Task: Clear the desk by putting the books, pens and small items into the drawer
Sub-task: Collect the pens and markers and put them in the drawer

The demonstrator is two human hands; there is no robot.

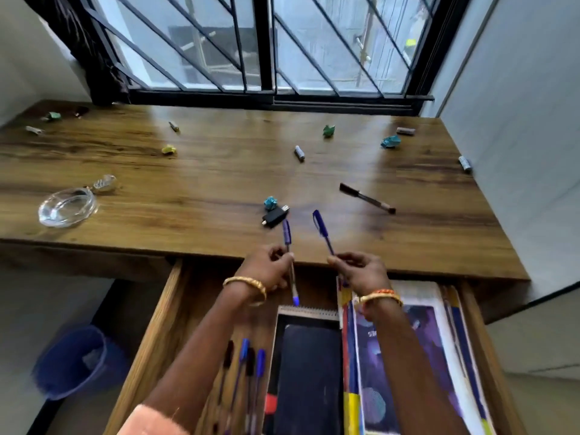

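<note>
My left hand (270, 267) grips a blue pen (289, 246) over the front edge of the wooden desk (219, 171). My right hand (359, 269) pinches a second blue pen (321, 229) by its lower end, cap pointing up. Below both hands the drawer (157, 324) stands pulled out, holding a dark spiral notebook (309, 365), colourful books (417, 356) and several pens (243, 378). On the desk lie a black pen (367, 198), a black adapter (275, 216), batteries (299, 152) and crumpled paper balls (391, 141).
A glass ashtray (67, 207) sits at the desk's left with a clear wrapper (103, 184) behind it. More small scraps (53, 116) lie at the far left corner. A blue bin (70, 362) stands on the floor left of the drawer. A barred window (266, 42) runs behind the desk.
</note>
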